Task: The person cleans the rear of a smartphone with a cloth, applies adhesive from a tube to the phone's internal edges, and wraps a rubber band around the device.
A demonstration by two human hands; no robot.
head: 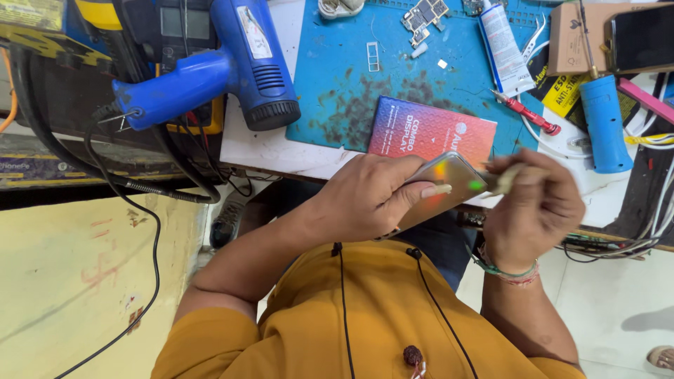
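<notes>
— How far along are you with that phone?

— My left hand (365,200) grips the phone (449,184) by its edge, fingers wrapped round it, its glossy iridescent back facing up. My right hand (535,210) is pinched shut on a thin pale tool (507,180), its tip just at the phone's far edge. I'd judge the back is not off yet; I see no open gap, so the prying seems barely begun.

— And the bench?

— Beyond my fingertips lies a red-and-blue display box (430,133) on the blue work mat (337,84). Farther left of my left hand rests the blue heat gun (232,70); past my right knuckles, a red-handled screwdriver (528,112) and a white tube (504,49).

— Anything unclear?

— The tool is blurred, so I can't tell its kind. My left palm hides the phone's near end, and the screen side faces away.
</notes>
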